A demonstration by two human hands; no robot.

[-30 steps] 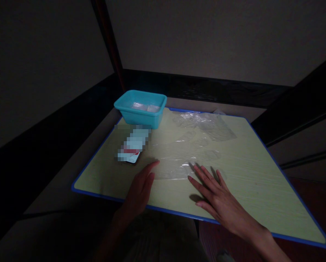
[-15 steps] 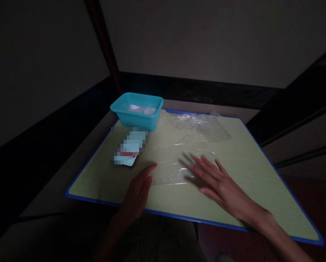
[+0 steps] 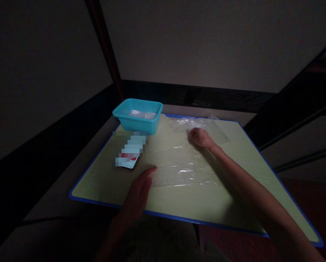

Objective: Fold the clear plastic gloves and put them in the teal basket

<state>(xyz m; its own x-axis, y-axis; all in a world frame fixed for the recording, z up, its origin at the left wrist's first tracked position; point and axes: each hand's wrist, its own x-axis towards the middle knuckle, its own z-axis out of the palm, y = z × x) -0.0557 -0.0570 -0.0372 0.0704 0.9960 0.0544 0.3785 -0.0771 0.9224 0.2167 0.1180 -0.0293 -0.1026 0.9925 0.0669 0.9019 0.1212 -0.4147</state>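
Note:
A thin clear plastic bag (image 3: 173,171) lies spread on the table in front of me. At its left edge rests my left hand (image 3: 138,191), fingers stretched and thumb a little apart, holding nothing. My right hand (image 3: 200,138) reaches over to the bag's far end with its fingers curled together. What the fingers pinch, if anything, is hidden. Just beyond that hand a second, crumpled clear plastic bag (image 3: 216,131) lies near the back edge.
A turquoise plastic basin (image 3: 149,126) with clear plastic inside stands at the back left of the blue-edged table (image 3: 102,185). A phone (image 3: 130,160), partly blurred out, lies in front of it. Walls rise behind and to the left.
My right hand has moved away from me to the far end of the spread bag, and its spread fingers have curled closed. My left hand stays at the bag's left edge.

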